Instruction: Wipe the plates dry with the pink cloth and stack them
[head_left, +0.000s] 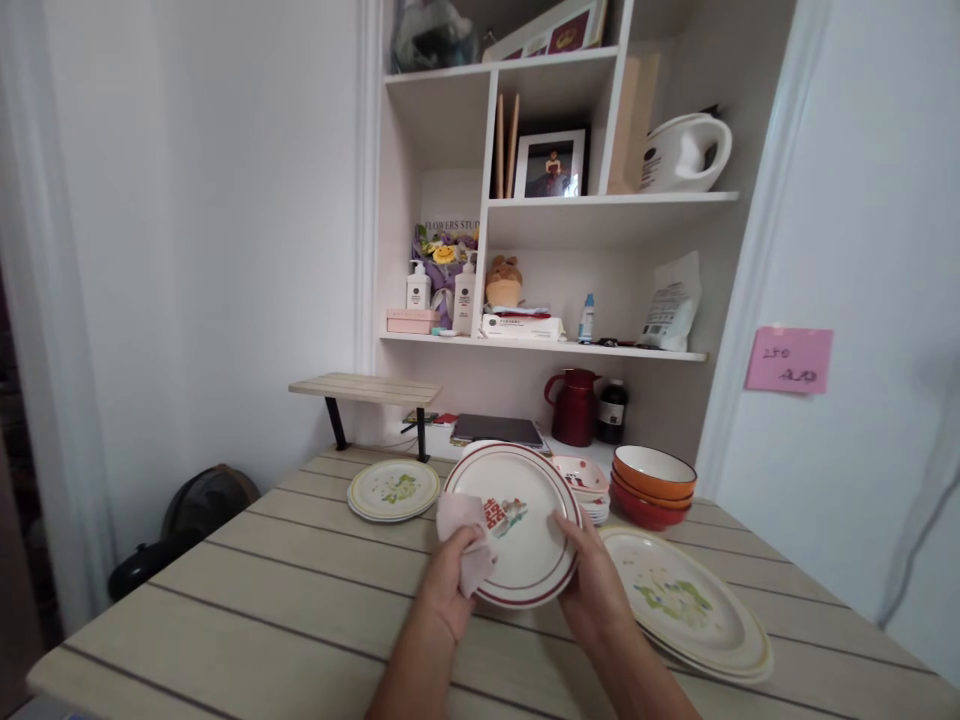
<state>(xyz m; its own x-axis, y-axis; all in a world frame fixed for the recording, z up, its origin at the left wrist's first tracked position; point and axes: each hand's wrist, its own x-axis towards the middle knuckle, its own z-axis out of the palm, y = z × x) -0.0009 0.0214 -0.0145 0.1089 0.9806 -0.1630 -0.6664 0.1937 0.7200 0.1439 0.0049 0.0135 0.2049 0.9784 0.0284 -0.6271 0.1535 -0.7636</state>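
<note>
Tilted toward me above the table is a white plate (525, 555) with a dark red rim line and a red and green print. My right hand (592, 575) grips its right edge, thumb on the face and fingers hidden behind. At its lower left edge, my left hand (450, 575) is closed on a pale pink cloth or tissue (459, 510) pressed against the plate. Fingers of that hand are partly hidden by the cloth. Right of my right hand lie oval plates (675, 600) with a green floral print, stacked. Behind the held plate stand small pink-patterned bowls (581, 475).
A stack of orange and red bowls (652, 485) stands at the back right. Round floral plates (394, 490) lie at the left, near a small raised shelf (364, 388). Behind are a laptop (499, 430), a red jug (574, 405) and a dark bottle (612, 412) on the slatted table (300, 590).
</note>
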